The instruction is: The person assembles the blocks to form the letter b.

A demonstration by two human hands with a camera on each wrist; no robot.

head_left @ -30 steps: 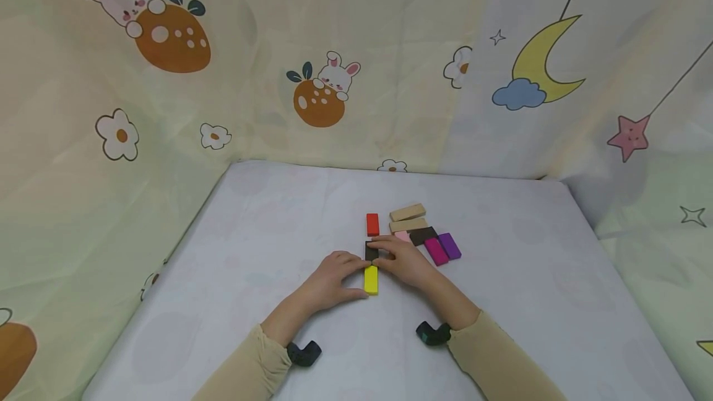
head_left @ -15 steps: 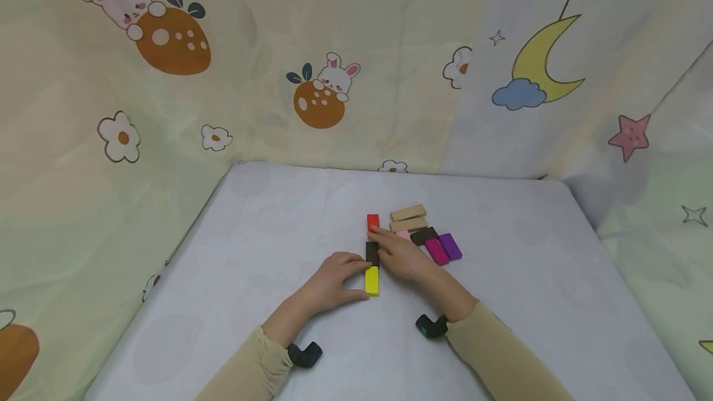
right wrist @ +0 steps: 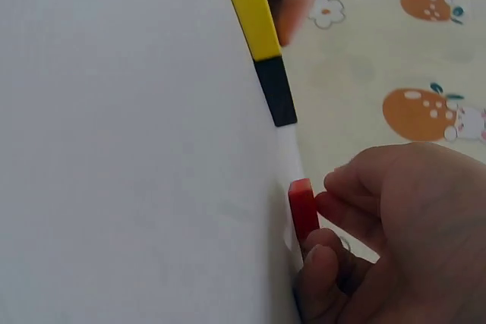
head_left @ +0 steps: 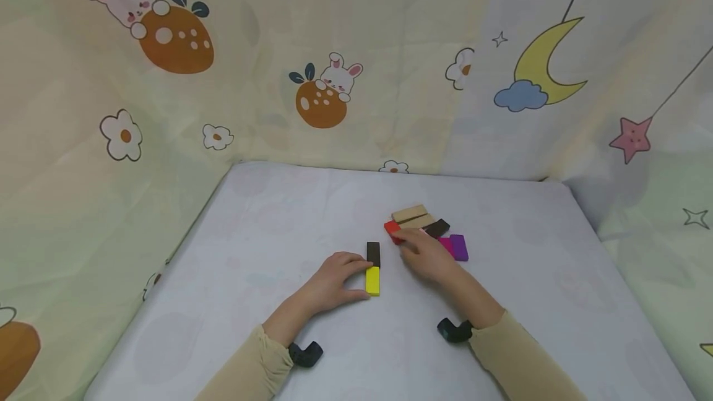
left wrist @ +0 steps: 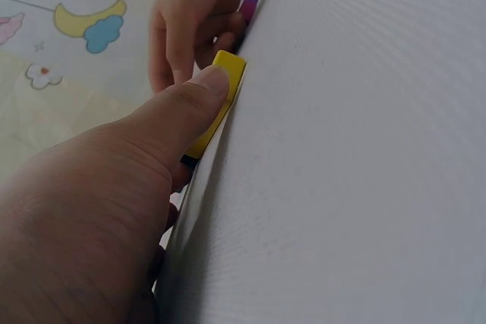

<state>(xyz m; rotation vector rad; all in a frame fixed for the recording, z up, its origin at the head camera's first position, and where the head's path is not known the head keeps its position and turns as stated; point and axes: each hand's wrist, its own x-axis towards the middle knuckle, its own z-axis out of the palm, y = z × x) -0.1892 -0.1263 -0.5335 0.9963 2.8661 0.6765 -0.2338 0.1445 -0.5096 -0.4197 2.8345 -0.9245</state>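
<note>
A yellow block (head_left: 372,280) and a black block (head_left: 373,254) lie end to end on the white table (head_left: 267,246). My left hand (head_left: 359,277) rests on their left side. Its thumb (left wrist: 194,104) presses straight against the yellow block (left wrist: 226,85). My right hand (head_left: 403,237) reaches to the red block (head_left: 392,229), which lies slanted beside a pile of blocks. In the right wrist view, its fingertips (right wrist: 334,206) pinch the red block (right wrist: 302,206), with the black block (right wrist: 275,92) and yellow block (right wrist: 250,9) beyond.
The pile right of the red block holds two tan blocks (head_left: 409,213), a dark brown one (head_left: 438,227), a magenta one (head_left: 445,244) and a purple one (head_left: 459,247). Printed fabric walls (head_left: 334,48) enclose the table on three sides.
My right hand left the black block, reached the red block and drew it rightward to the pile, turning it slanted. The left hand stayed by the yellow and black blocks.
</note>
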